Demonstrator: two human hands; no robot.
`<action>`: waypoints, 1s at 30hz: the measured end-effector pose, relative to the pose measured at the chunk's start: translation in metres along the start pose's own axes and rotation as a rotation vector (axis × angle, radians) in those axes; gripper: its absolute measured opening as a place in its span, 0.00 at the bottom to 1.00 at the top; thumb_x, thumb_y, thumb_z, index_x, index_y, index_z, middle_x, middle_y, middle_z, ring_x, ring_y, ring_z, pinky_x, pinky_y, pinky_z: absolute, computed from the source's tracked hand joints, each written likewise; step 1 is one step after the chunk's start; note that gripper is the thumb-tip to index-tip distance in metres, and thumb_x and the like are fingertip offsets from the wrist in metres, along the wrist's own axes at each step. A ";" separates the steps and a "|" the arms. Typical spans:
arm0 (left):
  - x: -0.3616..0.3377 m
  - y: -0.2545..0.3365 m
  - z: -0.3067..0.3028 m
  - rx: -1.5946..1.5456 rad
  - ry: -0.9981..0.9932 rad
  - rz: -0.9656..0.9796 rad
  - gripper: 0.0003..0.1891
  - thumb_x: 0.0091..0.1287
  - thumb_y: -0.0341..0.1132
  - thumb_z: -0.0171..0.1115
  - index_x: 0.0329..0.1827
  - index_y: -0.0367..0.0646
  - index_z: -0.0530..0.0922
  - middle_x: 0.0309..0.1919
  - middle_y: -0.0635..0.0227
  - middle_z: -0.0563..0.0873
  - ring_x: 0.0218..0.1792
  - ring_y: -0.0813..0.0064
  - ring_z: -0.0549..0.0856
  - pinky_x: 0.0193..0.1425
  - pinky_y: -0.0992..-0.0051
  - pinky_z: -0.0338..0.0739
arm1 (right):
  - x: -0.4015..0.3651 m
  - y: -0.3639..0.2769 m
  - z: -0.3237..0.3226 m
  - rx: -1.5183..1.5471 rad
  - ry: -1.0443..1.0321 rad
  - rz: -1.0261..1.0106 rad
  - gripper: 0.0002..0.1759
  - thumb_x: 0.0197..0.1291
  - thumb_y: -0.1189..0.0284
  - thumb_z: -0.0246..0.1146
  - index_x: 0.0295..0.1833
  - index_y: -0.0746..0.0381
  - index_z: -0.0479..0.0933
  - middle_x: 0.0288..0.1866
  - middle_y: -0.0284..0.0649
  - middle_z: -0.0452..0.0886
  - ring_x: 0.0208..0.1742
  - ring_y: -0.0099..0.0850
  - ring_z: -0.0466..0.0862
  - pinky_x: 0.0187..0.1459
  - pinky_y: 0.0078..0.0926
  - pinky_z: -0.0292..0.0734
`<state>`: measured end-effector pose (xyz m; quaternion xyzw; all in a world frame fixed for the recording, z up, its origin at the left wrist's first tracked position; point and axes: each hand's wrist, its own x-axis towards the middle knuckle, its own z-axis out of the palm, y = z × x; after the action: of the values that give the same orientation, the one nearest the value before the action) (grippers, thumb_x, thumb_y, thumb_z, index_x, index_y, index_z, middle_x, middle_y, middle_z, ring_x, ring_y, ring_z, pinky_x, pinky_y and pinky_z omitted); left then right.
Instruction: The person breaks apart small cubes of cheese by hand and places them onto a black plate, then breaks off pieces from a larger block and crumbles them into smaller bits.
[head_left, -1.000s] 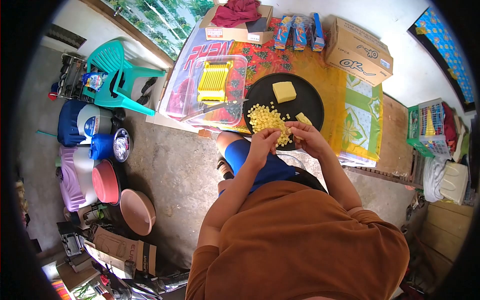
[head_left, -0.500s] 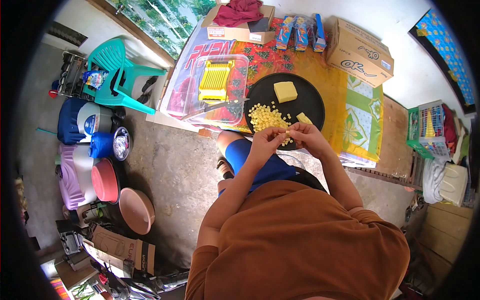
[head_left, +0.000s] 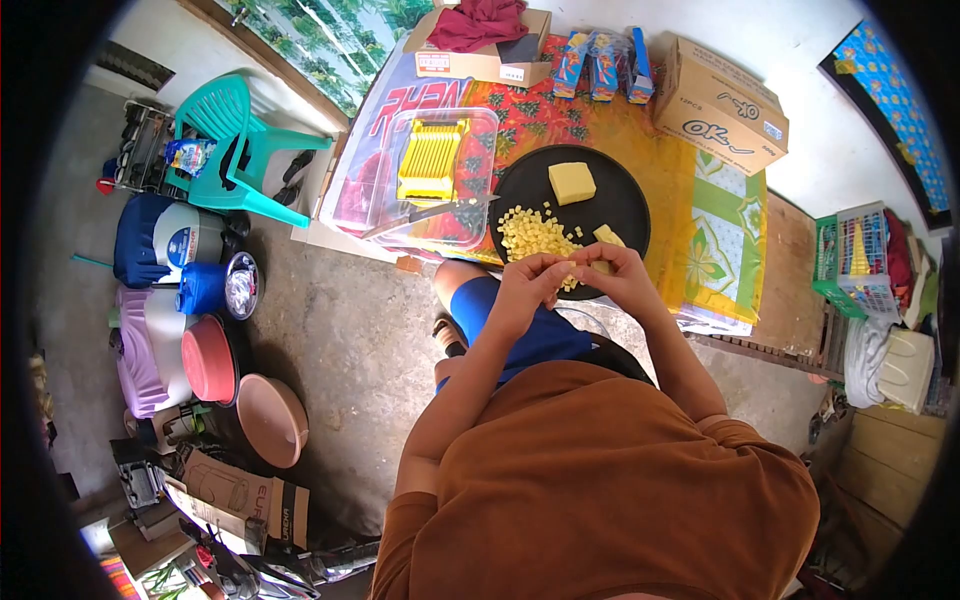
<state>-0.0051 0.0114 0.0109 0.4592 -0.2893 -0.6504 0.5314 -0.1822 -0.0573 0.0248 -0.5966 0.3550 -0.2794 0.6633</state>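
Over the near edge of a round black tray [head_left: 628, 190], my left hand [head_left: 530, 290] and my right hand [head_left: 618, 280] meet with fingertips pinched together. A small pale yellow piece of cheese sits between them, mostly covered by the fingers. Just beyond my left hand lies a heap of small cheese cubes [head_left: 532, 234], with some loose cubes around it. A thin cheese slab [head_left: 607, 236] rests beyond my right hand, and a larger cheese block [head_left: 572, 183] is farther back on the tray.
Left of the tray, a clear plastic container [head_left: 484, 218] holds a yellow slicer [head_left: 432, 160], with a knife [head_left: 425, 215] across its near side. Cardboard boxes [head_left: 720, 110] and blue packets [head_left: 603, 68] stand at the back. A green chair [head_left: 225, 150] and basins [head_left: 272, 420] are at the left.
My right hand has shifted slightly and its fingers have curled differently around the cheese. Both hands stay together over the tray's near edge.
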 end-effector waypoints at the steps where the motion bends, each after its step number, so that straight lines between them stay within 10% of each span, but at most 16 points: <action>1: 0.000 0.000 -0.001 -0.039 -0.011 -0.014 0.13 0.67 0.37 0.64 0.43 0.33 0.81 0.21 0.75 0.77 0.19 0.87 0.72 0.23 0.84 0.67 | -0.001 -0.002 0.002 0.013 0.001 -0.015 0.11 0.59 0.73 0.69 0.44 0.67 0.81 0.39 0.31 0.83 0.42 0.17 0.78 0.47 0.17 0.74; 14: -0.003 0.007 0.000 -0.318 -0.066 -0.143 0.08 0.67 0.31 0.62 0.43 0.35 0.80 0.22 0.72 0.77 0.18 0.83 0.72 0.22 0.80 0.69 | -0.001 0.004 0.003 0.120 0.004 -0.052 0.09 0.60 0.75 0.67 0.45 0.66 0.80 0.39 0.31 0.82 0.45 0.18 0.78 0.49 0.18 0.73; 18: -0.002 0.008 0.001 -0.303 -0.055 -0.123 0.10 0.66 0.34 0.65 0.43 0.35 0.80 0.22 0.73 0.78 0.18 0.85 0.73 0.22 0.83 0.68 | 0.001 0.008 -0.003 0.184 0.050 0.044 0.10 0.62 0.72 0.65 0.48 0.64 0.80 0.36 0.30 0.82 0.33 0.14 0.75 0.36 0.14 0.70; 30: 0.038 -0.063 -0.013 0.825 0.158 0.082 0.15 0.56 0.40 0.70 0.30 0.33 0.84 0.21 0.58 0.85 0.24 0.69 0.85 0.32 0.70 0.77 | 0.007 0.083 -0.023 0.102 0.206 0.296 0.13 0.63 0.67 0.65 0.49 0.63 0.79 0.33 0.31 0.84 0.19 0.13 0.67 0.22 0.11 0.60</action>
<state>-0.0209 -0.0065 -0.0601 0.6699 -0.5021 -0.4211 0.3490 -0.2004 -0.0656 -0.0587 -0.4716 0.4905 -0.2560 0.6867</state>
